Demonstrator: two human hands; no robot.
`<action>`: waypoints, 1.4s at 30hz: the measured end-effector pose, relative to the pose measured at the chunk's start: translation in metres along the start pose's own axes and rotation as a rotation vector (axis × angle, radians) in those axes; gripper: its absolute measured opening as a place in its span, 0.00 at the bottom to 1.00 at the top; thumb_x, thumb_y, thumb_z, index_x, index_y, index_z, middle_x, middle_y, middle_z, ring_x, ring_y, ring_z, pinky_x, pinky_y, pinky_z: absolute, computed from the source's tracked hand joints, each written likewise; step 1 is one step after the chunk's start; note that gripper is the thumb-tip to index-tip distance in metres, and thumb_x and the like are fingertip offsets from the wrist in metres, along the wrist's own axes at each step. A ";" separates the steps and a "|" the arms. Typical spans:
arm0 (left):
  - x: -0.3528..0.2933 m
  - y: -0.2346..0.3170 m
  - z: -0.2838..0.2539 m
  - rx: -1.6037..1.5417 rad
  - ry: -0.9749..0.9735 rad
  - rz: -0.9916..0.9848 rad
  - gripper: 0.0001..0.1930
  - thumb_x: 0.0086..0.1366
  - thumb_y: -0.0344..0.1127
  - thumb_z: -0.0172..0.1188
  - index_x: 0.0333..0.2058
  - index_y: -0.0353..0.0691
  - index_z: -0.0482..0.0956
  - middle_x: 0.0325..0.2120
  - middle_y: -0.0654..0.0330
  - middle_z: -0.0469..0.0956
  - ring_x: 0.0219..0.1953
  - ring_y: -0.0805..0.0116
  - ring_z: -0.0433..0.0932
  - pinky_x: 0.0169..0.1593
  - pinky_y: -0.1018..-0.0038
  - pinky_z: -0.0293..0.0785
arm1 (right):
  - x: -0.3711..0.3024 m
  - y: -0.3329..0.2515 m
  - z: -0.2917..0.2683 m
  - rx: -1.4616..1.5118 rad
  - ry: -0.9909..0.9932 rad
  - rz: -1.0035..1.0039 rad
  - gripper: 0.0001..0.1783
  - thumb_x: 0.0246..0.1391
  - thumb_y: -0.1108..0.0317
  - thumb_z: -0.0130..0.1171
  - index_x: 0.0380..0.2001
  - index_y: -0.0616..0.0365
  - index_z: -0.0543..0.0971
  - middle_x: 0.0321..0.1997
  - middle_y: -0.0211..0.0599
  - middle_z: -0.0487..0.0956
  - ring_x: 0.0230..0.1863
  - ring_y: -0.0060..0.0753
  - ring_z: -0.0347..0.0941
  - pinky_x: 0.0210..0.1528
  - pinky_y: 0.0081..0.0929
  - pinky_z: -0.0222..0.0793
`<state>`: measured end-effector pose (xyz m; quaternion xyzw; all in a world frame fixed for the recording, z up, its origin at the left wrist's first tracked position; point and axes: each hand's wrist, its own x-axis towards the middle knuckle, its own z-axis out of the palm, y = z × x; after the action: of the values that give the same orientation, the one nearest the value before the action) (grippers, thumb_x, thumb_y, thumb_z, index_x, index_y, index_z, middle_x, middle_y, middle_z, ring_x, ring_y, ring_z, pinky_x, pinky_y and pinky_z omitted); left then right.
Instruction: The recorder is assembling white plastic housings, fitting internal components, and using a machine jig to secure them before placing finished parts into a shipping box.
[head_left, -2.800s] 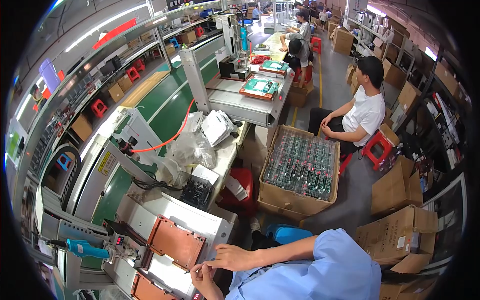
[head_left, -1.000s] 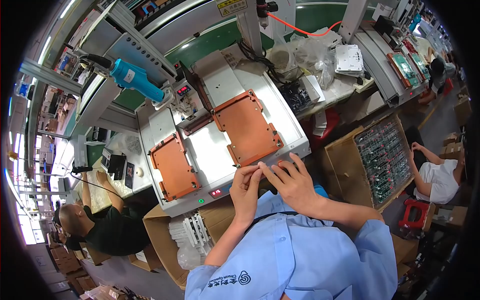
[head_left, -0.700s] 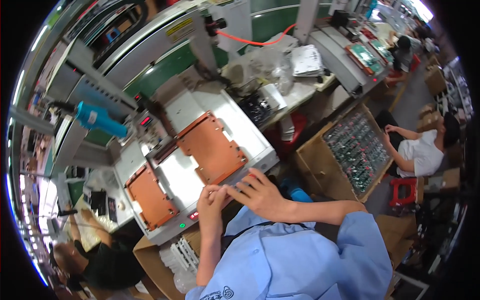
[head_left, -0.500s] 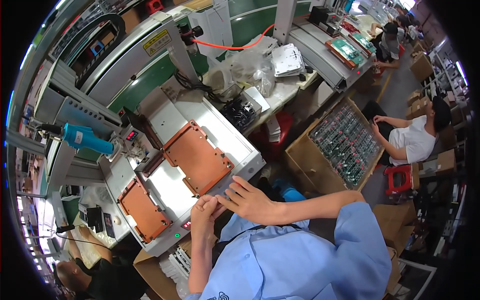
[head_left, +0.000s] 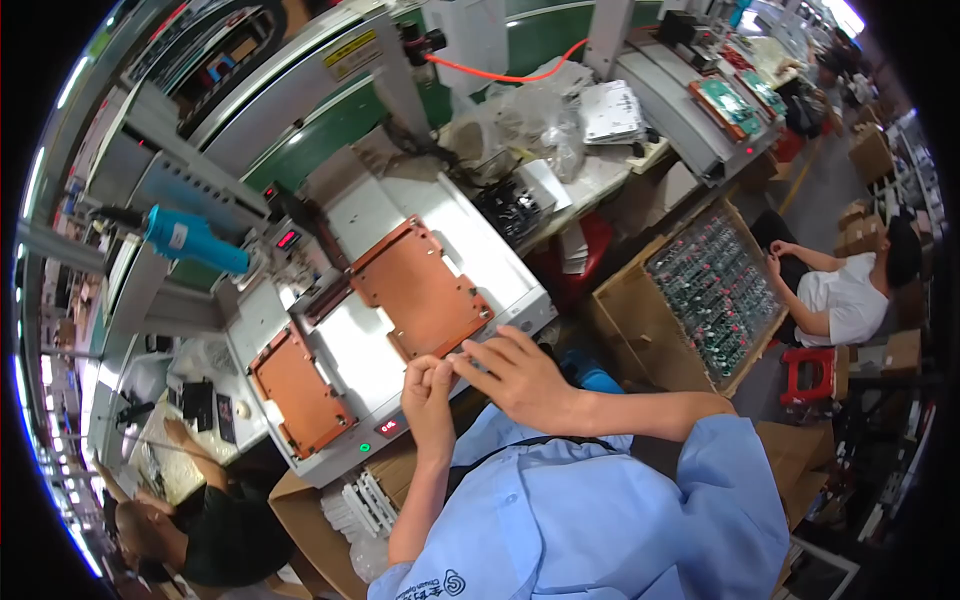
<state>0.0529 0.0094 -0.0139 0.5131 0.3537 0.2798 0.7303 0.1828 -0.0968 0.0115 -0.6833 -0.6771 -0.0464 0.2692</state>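
My left hand (head_left: 428,408) is raised in front of the machine's near edge, its fingers curled together in a pinch. Whatever it may hold is too small or hidden to name. My right hand (head_left: 532,384) is beside it, fingers stretched and spread, the tips close to the left fingertips; nothing shows in it. Just beyond both hands lies an orange fixture plate (head_left: 425,295) with notched edges, with no part on it. A second orange plate (head_left: 298,390) lies to the left on the same white machine bed (head_left: 350,345).
A blue cylindrical screwdriver unit (head_left: 195,240) hangs over the bed's left side. To the right stands a cardboard box (head_left: 640,335) holding rows of circuit boards. White plates (head_left: 612,112) and plastic bags lie on the bench behind. Co-workers sit at left and right.
Both hands have risen slightly and shifted right in the picture, still close together. The whole scene has shifted a little as the head view turned.
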 end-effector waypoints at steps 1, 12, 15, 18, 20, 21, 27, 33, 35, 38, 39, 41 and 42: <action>-0.001 0.001 0.003 -0.016 0.005 0.043 0.04 0.68 0.30 0.51 0.37 0.36 0.68 0.36 0.54 0.79 0.42 0.70 0.78 0.46 0.77 0.74 | 0.000 -0.001 0.000 0.044 0.017 0.031 0.27 0.45 0.74 0.52 0.54 0.60 0.71 0.51 0.46 0.72 0.50 0.41 0.69 0.61 0.45 0.57; -0.018 0.017 0.016 0.274 0.053 0.082 0.11 0.69 0.29 0.50 0.47 0.31 0.72 0.40 0.55 0.80 0.44 0.73 0.77 0.48 0.78 0.72 | 0.006 -0.005 -0.011 -0.165 -0.045 0.026 0.32 0.43 0.74 0.54 0.57 0.55 0.70 0.58 0.47 0.67 0.54 0.44 0.66 0.61 0.43 0.57; -0.019 0.022 0.013 0.197 0.050 0.054 0.11 0.69 0.30 0.49 0.46 0.29 0.73 0.38 0.56 0.80 0.43 0.73 0.78 0.47 0.78 0.73 | 0.008 -0.006 -0.012 -0.223 -0.087 -0.032 0.32 0.45 0.73 0.53 0.58 0.56 0.69 0.58 0.48 0.67 0.56 0.46 0.66 0.63 0.44 0.55; -0.018 0.026 0.006 0.183 0.025 -0.014 0.11 0.69 0.30 0.49 0.44 0.29 0.73 0.36 0.56 0.80 0.40 0.72 0.79 0.46 0.78 0.75 | 0.006 -0.005 -0.012 -0.254 -0.162 -0.116 0.33 0.45 0.72 0.53 0.59 0.58 0.67 0.58 0.52 0.67 0.58 0.50 0.64 0.65 0.44 0.53; -0.017 0.027 0.001 0.177 0.012 -0.055 0.10 0.69 0.30 0.49 0.43 0.28 0.73 0.35 0.55 0.80 0.39 0.72 0.79 0.45 0.77 0.76 | 0.008 -0.006 -0.017 -0.278 -0.228 -0.168 0.33 0.45 0.72 0.53 0.59 0.62 0.67 0.57 0.54 0.67 0.59 0.53 0.63 0.66 0.45 0.51; -0.017 0.027 -0.001 0.175 -0.009 -0.103 0.10 0.69 0.31 0.49 0.41 0.29 0.73 0.35 0.54 0.79 0.38 0.70 0.80 0.45 0.76 0.77 | 0.009 -0.007 -0.019 -0.307 -0.292 -0.214 0.33 0.45 0.72 0.52 0.58 0.66 0.66 0.56 0.57 0.67 0.60 0.55 0.62 0.67 0.45 0.50; -0.007 0.023 -0.010 0.079 -0.095 -0.322 0.10 0.68 0.33 0.50 0.35 0.29 0.72 0.32 0.52 0.79 0.34 0.66 0.81 0.41 0.74 0.80 | 0.013 -0.015 -0.029 -0.735 -0.555 -0.556 0.32 0.51 0.63 0.46 0.57 0.75 0.65 0.55 0.61 0.70 0.62 0.58 0.60 0.69 0.48 0.44; -0.003 0.012 -0.013 0.070 -0.155 -0.403 0.08 0.68 0.32 0.48 0.33 0.32 0.70 0.29 0.53 0.79 0.31 0.67 0.81 0.39 0.74 0.80 | 0.023 -0.032 -0.033 -0.949 -0.820 -0.759 0.31 0.53 0.63 0.45 0.57 0.73 0.66 0.58 0.57 0.69 0.63 0.59 0.59 0.70 0.51 0.39; -0.002 0.006 -0.014 0.079 -0.174 -0.395 0.08 0.68 0.31 0.48 0.33 0.32 0.69 0.29 0.54 0.79 0.31 0.68 0.81 0.38 0.74 0.80 | 0.022 -0.033 -0.032 -0.922 -0.834 -0.738 0.30 0.53 0.63 0.44 0.57 0.73 0.67 0.58 0.57 0.69 0.63 0.59 0.59 0.70 0.51 0.40; -0.003 0.001 -0.014 0.141 -0.198 -0.281 0.07 0.68 0.31 0.48 0.33 0.32 0.68 0.27 0.56 0.78 0.30 0.70 0.80 0.35 0.75 0.78 | 0.016 -0.029 -0.028 -0.862 -0.768 -0.654 0.30 0.53 0.64 0.44 0.56 0.73 0.67 0.57 0.58 0.69 0.62 0.58 0.60 0.70 0.49 0.41; -0.004 0.002 -0.013 0.179 -0.176 -0.241 0.07 0.68 0.31 0.48 0.33 0.33 0.68 0.26 0.56 0.78 0.29 0.72 0.79 0.35 0.77 0.77 | 0.013 -0.027 -0.026 -0.831 -0.688 -0.590 0.30 0.53 0.64 0.44 0.57 0.73 0.67 0.57 0.57 0.69 0.62 0.57 0.60 0.70 0.48 0.42; -0.005 0.006 -0.010 0.217 -0.152 -0.201 0.07 0.68 0.31 0.49 0.32 0.33 0.68 0.25 0.57 0.77 0.29 0.73 0.78 0.34 0.78 0.75 | 0.008 -0.023 -0.018 -0.757 -0.622 -0.504 0.30 0.52 0.65 0.45 0.57 0.73 0.66 0.57 0.57 0.69 0.61 0.56 0.61 0.69 0.47 0.44; -0.006 0.008 -0.007 0.270 -0.113 -0.127 0.07 0.68 0.31 0.49 0.32 0.33 0.68 0.25 0.58 0.77 0.29 0.75 0.78 0.34 0.79 0.74 | 0.005 -0.022 -0.014 -0.683 -0.555 -0.419 0.30 0.51 0.67 0.46 0.57 0.73 0.66 0.56 0.56 0.69 0.61 0.55 0.61 0.69 0.46 0.45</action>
<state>0.0432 0.0109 -0.0069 0.5982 0.3782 0.1538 0.6895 0.1670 -0.0993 0.0323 -0.5682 -0.7924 -0.1351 -0.1760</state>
